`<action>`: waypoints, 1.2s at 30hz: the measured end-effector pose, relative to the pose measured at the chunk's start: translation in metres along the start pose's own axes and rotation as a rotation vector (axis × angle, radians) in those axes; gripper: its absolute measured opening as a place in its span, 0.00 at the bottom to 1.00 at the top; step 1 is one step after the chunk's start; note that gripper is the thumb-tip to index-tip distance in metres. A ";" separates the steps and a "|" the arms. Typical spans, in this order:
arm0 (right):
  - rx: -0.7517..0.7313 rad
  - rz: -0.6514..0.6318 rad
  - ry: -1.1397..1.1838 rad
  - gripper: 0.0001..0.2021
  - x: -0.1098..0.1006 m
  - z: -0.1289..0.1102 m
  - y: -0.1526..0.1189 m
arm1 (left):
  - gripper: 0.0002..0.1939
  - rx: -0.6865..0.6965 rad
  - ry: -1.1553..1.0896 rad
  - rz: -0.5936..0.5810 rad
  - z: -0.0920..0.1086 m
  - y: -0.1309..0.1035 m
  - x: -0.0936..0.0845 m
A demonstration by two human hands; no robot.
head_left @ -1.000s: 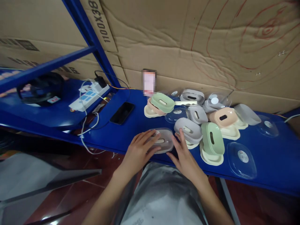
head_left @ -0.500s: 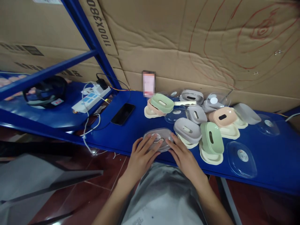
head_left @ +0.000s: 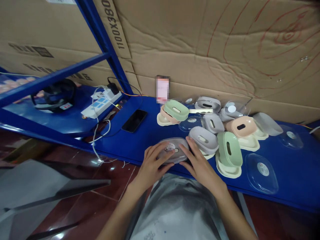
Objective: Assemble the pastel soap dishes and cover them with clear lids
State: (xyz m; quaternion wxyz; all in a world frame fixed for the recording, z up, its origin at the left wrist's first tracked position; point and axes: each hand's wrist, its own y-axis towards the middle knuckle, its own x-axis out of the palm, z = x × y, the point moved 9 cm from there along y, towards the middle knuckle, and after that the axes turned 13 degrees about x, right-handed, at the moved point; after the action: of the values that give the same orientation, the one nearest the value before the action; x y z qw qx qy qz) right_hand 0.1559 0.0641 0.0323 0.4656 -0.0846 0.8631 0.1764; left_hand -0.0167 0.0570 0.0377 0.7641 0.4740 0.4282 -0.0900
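Observation:
A grey oval box under a clear lid (head_left: 172,156) lies near the front edge of the blue table (head_left: 295,180). My left hand (head_left: 152,163) rests on its left side, fingers spread over the lid. On the right side, my right hand (head_left: 198,163) touches the lid with its fingers apart; its index finger reaches toward a grey slotted box (head_left: 203,140). Beside that stands a green slotted box (head_left: 229,150) on a cream tray (head_left: 228,171). Another green piece (head_left: 176,110) lies tilted on a peach one (head_left: 167,115).
A black phone (head_left: 135,120) and a white power strip (head_left: 101,104) with cables are at the left. A clear lid (head_left: 261,173) lies at the right, a peach box (head_left: 241,126) behind it. Cardboard (head_left: 175,43) stands behind the table; a blue frame post (head_left: 100,36) rises at the left.
The view has shifted slightly. My right index finger has lifted away from the lidded box toward the grey slotted box, and my right fingers are spread wider. My left hand stays on the lid.

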 end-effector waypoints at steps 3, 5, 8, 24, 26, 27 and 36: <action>-0.011 -0.049 0.004 0.38 0.005 0.001 0.005 | 0.28 -0.048 -0.080 -0.012 -0.007 -0.003 0.006; -0.002 -0.026 -0.001 0.38 0.007 0.003 0.004 | 0.30 -0.046 -0.113 -0.033 -0.008 -0.004 0.010; 0.004 0.021 -0.017 0.39 0.008 0.002 -0.001 | 0.33 -0.021 -0.112 -0.060 -0.007 -0.005 0.011; -0.002 0.086 -0.028 0.38 -0.001 -0.003 -0.008 | 0.32 0.006 -0.083 -0.042 -0.008 0.001 0.002; -0.004 0.096 -0.032 0.39 -0.001 -0.003 -0.007 | 0.32 0.016 -0.074 -0.046 -0.009 0.005 0.001; 0.001 0.105 -0.031 0.39 -0.001 -0.003 -0.007 | 0.33 0.022 -0.075 -0.046 -0.009 0.006 0.001; 0.007 0.136 -0.089 0.41 0.000 0.000 -0.010 | 0.35 0.037 -0.130 -0.088 -0.011 0.003 0.001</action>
State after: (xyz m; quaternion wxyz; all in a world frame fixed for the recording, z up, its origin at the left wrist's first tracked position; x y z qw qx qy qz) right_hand 0.1586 0.0545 0.0300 0.4906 -0.0164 0.8460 0.2079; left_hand -0.0211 0.0676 0.0368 0.7766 0.4620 0.3965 -0.1619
